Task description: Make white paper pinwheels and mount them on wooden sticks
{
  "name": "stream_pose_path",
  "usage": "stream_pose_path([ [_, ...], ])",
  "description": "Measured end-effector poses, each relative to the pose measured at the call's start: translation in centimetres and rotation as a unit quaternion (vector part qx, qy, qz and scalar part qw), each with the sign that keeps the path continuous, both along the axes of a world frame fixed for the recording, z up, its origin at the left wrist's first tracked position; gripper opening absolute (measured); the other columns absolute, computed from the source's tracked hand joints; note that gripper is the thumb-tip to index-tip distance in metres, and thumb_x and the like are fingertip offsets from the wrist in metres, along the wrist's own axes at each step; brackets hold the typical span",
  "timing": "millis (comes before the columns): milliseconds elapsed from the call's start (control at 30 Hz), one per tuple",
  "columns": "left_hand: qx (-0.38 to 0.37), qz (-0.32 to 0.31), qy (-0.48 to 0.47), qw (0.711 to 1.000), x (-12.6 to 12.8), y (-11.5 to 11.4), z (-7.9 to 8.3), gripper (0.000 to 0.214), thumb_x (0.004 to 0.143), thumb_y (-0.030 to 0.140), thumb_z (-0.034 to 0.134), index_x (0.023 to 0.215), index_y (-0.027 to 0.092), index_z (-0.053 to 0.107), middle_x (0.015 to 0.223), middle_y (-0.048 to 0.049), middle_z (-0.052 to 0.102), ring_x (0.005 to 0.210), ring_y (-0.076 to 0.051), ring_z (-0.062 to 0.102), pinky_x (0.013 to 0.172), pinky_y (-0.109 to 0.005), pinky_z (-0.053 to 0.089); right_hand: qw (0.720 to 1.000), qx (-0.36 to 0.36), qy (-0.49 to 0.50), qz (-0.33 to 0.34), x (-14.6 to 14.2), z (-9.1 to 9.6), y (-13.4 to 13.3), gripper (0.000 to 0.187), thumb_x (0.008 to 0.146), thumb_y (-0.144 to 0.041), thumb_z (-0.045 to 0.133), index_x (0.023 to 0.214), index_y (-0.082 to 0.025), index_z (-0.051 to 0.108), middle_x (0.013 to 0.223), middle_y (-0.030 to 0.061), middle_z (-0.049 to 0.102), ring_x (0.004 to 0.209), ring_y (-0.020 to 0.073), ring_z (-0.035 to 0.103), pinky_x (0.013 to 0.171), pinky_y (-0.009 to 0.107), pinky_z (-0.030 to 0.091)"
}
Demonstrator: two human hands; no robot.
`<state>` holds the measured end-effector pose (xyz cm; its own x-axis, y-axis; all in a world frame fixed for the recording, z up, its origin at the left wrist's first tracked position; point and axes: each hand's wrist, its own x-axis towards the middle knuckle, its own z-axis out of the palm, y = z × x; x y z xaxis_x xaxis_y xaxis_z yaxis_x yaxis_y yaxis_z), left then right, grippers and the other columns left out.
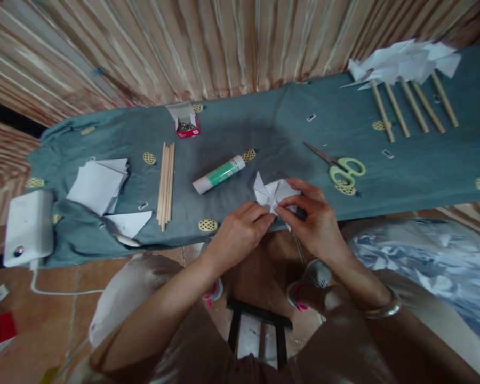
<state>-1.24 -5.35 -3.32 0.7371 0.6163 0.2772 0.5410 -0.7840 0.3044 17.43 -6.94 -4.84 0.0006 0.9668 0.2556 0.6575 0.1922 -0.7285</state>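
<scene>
Near the table's front edge I hold a white paper pinwheel (272, 193) whose points are folded in toward its middle. My left hand (242, 229) pinches its lower left side, fingers closed. From the right, my right hand (314, 216) grips it with thumb and fingers close to the centre. Whether a pin sits at the centre is hidden by my fingertips. Just beyond my left hand lies a green and white glue stick (220, 174). Scissors (340, 166) with light green handles rest to the right of my right hand.
Wooden sticks (166, 184) lie left of the glue. Behind them stands an open red box (187, 127) of small metal pins. Paper squares (96, 184) and a white power bank (29, 228) are at far left. Several finished pinwheels (408, 66) on sticks lie at far right.
</scene>
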Motion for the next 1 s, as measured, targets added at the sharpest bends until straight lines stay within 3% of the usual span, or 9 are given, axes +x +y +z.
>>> stream_pose_path([
  [533, -0.053, 0.018, -0.077, 0.995, 0.10, 0.37, -0.67, 0.019, 0.094, 0.019, 0.048, 0.101, 0.013, 0.065, 0.090, -0.0056, 0.066, 0.087, -0.016, 0.061, 0.077, -0.029, 0.054, 1.000, -0.016, 0.017, -0.009, -0.09, -0.04, 0.09, 0.006, 0.081, -0.026, 0.065, 0.077, -0.022, 0.068, 0.124, 0.0094, 0.060, 0.118, 0.0287, 0.054, 0.100, 0.050, 0.044],
  [1000, -0.066, 0.027, -0.086, 0.994, 0.27, 0.48, -0.66, 0.018, 0.093, 0.018, 0.050, 0.100, 0.014, 0.067, 0.090, -0.0056, 0.067, 0.086, -0.016, 0.063, 0.076, -0.029, 0.055, 1.000, -0.004, -0.009, -0.012, -0.28, 0.00, 0.06, 0.007, 0.082, -0.026, 0.064, 0.078, -0.022, 0.068, 0.124, 0.0096, 0.061, 0.117, 0.0294, 0.055, 0.098, 0.051, 0.045],
])
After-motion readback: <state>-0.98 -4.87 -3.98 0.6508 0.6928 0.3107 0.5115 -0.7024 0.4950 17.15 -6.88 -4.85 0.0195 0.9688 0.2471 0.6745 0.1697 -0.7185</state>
